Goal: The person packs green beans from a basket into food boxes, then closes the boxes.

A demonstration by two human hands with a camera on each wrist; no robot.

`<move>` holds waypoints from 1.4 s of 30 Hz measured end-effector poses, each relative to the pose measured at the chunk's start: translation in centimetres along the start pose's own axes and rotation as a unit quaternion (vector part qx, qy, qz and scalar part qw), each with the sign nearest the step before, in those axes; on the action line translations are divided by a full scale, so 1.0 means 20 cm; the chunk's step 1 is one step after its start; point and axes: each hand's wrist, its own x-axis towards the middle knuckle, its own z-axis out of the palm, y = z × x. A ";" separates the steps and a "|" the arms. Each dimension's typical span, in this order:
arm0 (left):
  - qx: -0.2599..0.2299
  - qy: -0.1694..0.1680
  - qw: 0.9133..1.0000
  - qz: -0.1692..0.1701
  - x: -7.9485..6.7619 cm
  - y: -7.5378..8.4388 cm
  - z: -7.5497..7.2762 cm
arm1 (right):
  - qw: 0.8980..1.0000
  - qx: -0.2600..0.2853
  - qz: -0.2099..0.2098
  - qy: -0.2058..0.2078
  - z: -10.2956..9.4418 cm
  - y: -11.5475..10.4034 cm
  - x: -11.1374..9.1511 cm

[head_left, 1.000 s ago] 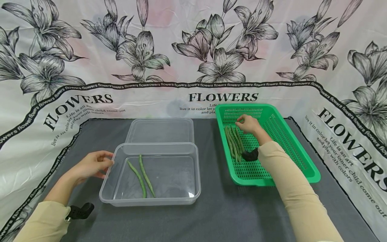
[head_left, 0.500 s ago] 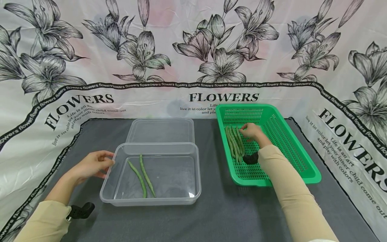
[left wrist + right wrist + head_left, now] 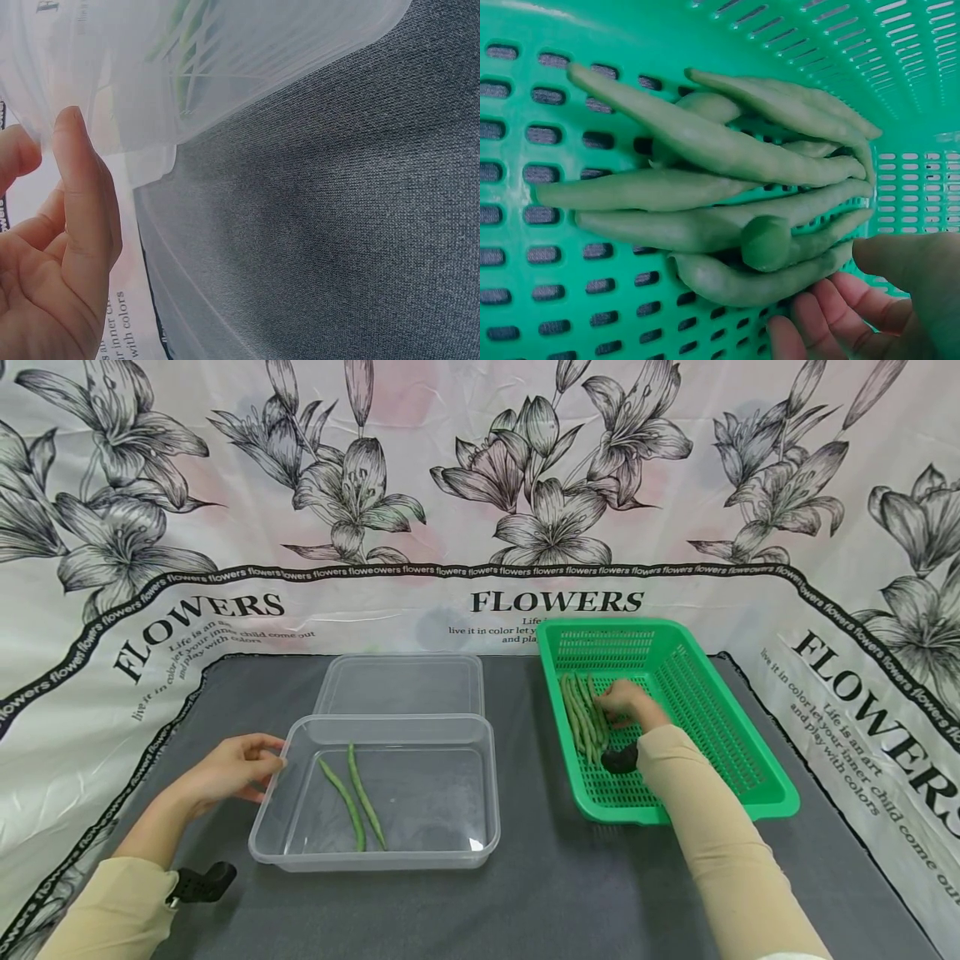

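In the head view, my left hand (image 3: 228,770) is at the left wall of a clear plastic food container (image 3: 390,860), its thumb and a finger pinching the rim. Two green beans (image 3: 363,797) lie inside the container. On the right, my right hand (image 3: 626,703) reaches into a green plastic basket (image 3: 757,793), at the right side of a row of several green beans. The right wrist view shows thumb and fingers around the end of the nearest green bean (image 3: 742,281); other beans (image 3: 720,146) lie beside it on the slotted floor. Fingertip contact is partly hidden.
A clear lid (image 3: 401,683) lies flat behind the container. Grey cloth (image 3: 525,877) covers the table, with a strip of it between container and basket. A flower-printed curtain (image 3: 435,485) borders the back and sides.
My right hand has come down and nearer along the bean row, from the beans' far ends to their right side. The left hand and the container stay in place.
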 end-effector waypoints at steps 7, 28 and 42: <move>-0.001 -0.001 1.000 0.004 -0.01 0.00 0.00 | 1.000 -0.001 0.017 -0.020 0.01 0.01 0.03; -0.002 0.000 1.000 -0.001 0.00 0.00 0.00 | 1.000 -0.001 0.002 0.007 -0.06 -0.03 0.00; -0.003 -0.001 1.000 0.002 0.00 0.01 0.01 | 0.999 -0.005 -0.021 0.040 -0.17 -0.15 -0.08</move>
